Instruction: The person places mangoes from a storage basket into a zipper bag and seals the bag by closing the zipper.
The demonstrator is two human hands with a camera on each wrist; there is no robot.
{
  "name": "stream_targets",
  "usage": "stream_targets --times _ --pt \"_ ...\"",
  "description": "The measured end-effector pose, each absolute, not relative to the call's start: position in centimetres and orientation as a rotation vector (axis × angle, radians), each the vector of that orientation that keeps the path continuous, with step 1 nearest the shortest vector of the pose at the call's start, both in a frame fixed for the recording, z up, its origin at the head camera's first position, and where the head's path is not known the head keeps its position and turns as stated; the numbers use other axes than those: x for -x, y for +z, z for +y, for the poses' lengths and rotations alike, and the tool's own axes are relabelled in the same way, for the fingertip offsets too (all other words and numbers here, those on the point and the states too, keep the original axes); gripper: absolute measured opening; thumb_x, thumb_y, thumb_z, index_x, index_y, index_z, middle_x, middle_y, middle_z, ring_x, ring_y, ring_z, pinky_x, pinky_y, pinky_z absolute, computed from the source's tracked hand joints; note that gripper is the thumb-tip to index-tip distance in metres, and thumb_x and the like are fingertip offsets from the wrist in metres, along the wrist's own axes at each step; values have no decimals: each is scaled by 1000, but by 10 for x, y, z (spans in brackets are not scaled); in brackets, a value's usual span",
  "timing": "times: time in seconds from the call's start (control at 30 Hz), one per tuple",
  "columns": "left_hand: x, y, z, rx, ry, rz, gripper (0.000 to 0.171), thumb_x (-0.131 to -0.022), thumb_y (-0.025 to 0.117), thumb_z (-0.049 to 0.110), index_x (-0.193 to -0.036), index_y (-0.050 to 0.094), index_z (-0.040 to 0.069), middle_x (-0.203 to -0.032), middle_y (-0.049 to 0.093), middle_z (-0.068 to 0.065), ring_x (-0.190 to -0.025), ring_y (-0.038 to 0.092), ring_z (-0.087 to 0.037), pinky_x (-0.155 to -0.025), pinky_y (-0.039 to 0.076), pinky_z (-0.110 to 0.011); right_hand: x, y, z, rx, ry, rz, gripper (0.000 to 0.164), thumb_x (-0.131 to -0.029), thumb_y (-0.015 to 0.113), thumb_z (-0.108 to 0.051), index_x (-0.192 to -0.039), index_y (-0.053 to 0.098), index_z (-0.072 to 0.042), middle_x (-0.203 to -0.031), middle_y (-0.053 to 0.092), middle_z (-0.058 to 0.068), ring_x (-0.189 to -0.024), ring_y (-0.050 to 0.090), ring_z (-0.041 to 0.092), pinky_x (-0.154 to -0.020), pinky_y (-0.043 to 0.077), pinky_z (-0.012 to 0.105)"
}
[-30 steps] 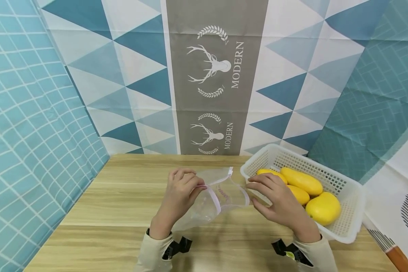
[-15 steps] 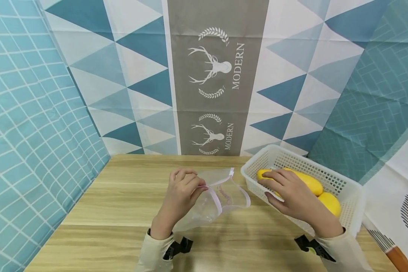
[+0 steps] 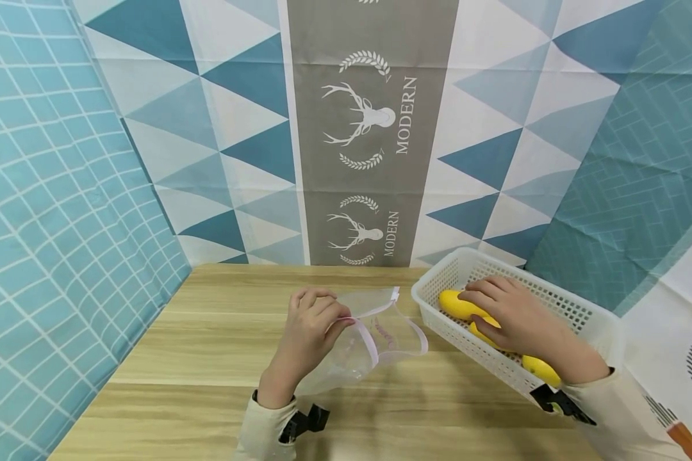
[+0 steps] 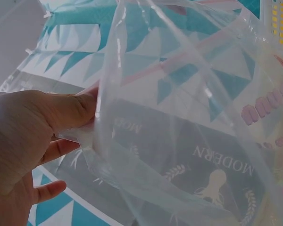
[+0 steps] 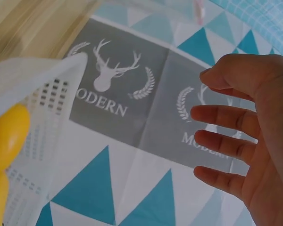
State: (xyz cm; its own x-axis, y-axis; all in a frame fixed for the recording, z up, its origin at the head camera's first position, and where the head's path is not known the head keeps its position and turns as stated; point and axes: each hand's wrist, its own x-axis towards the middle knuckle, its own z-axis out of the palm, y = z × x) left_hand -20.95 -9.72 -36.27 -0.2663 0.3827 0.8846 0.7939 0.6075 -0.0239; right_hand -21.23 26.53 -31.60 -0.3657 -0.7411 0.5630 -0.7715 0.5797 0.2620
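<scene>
A clear zip bag [image 3: 346,355] with a pinkish-white closure strip and pink print lies on the table, its mouth spread toward the right. My left hand [image 3: 308,336] pinches the bag's edge between thumb and fingers; in the left wrist view the thumb presses on the film. Over the white basket [image 3: 473,358] hovers my right hand [image 3: 521,317], its fingers loosely bent and holding nothing. Below it lie several yellow mangoes [image 3: 458,304], partly hidden by the hand and forearm. The right wrist view shows the right hand's fingers [image 5: 221,143] apart from the basket and fruit.
The wooden table [image 3: 207,358] ends at a patterned cloth backdrop [image 3: 375,128] behind. Blue checked cloth [image 3: 63,192] hangs along the left side. The basket's perforated walls stand up around the mangoes at the right.
My right hand has left the bag's open edge and moved right, over the basket. The left hand keeps its pinch on the bag, which has barely moved.
</scene>
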Motion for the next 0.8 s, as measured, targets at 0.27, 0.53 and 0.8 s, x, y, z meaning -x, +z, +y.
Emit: stream_targets --times 0.27,0.53,0.8 --pt "209 -363 -97 941 -543 -1893 14 -79 79 18 -81 66 12 -80 66 2 -94 61 -23 -87 39 -51 231 -315 281 -1179 18 -2216 67 -105 19 -49 -110 68 -4 -105 66 12 -96 61 34 -75 51 52" --pt "208 -363 -97 943 -545 -1906 17 -77 82 15 -83 67 13 -82 67 2 -95 61 -23 -87 40 -51 248 -317 295 -1183 0 -2262 69 -103 16 -51 -111 68 -5 -106 67 12 -97 60 34 -76 50 53" --pt "209 -365 -98 957 -540 -1887 16 -77 81 16 -83 66 13 -82 67 3 -94 60 -23 -86 39 -52 262 -321 306 -1164 -49 -2303 52 -106 35 -44 -111 68 -4 -106 67 13 -98 60 36 -81 48 56"
